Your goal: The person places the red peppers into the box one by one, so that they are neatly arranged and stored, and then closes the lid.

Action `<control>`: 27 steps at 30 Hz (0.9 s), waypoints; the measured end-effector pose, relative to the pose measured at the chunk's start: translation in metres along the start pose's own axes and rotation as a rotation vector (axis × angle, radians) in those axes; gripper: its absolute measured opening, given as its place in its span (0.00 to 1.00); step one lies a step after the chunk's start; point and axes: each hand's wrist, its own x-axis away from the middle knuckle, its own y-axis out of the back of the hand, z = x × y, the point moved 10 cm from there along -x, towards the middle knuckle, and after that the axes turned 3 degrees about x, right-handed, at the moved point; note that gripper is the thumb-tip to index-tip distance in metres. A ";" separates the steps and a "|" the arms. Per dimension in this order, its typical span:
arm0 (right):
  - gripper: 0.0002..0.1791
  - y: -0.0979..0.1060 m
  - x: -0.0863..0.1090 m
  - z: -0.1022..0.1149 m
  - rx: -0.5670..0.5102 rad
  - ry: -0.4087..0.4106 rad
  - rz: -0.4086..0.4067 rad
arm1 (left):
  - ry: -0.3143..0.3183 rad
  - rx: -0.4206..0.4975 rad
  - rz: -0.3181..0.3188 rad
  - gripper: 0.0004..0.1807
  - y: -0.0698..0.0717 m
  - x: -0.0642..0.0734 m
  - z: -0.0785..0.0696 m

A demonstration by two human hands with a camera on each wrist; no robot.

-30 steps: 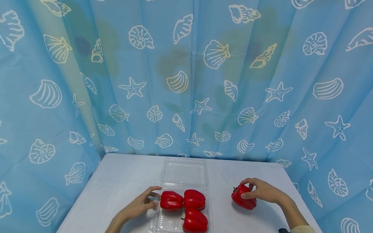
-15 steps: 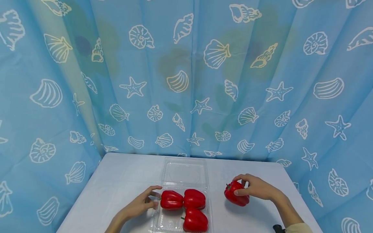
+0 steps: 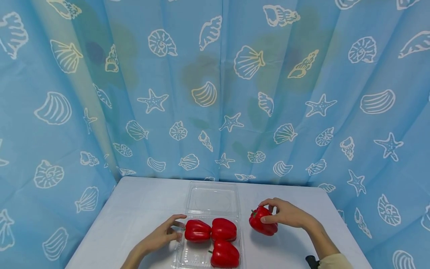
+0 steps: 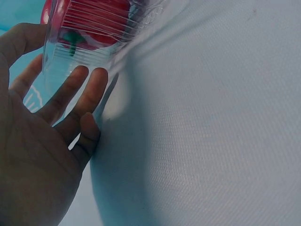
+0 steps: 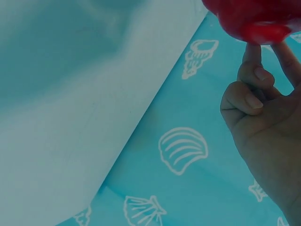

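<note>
A red bell pepper with a green stem is pinched between the thumb and fingers of my right hand, and its shadow falls on the table to the right. The right wrist view catches part of this pepper at its top edge, with the last fingers folded below it. My left hand rests at the left wall of a clear plastic clamshell container, its fingers spread and loosely bent. Up close, the fingertips are beside the ribbed wall. Inside the container are three more red peppers.
The container's clear lid lies folded back toward the far side of the white table. A blue curtain with white shell and starfish prints hangs behind and around the table. The container's front-left section shows bare plastic.
My right hand has carried its bell pepper leftward and slightly away from me, toward the container. The left hand, the container and its peppers have stayed in place.
</note>
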 end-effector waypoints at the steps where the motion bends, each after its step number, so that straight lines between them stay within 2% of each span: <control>1: 0.37 -0.001 -0.001 0.001 -0.002 0.004 0.003 | 0.001 0.001 0.000 0.38 0.000 0.000 0.000; 14: 0.36 -0.013 -0.014 0.017 0.002 0.034 0.013 | -0.004 0.004 0.000 0.37 0.000 0.000 0.001; 27: 0.35 -0.018 -0.018 0.028 -0.019 0.045 0.022 | 0.009 -0.010 -0.011 0.38 0.000 0.001 -0.001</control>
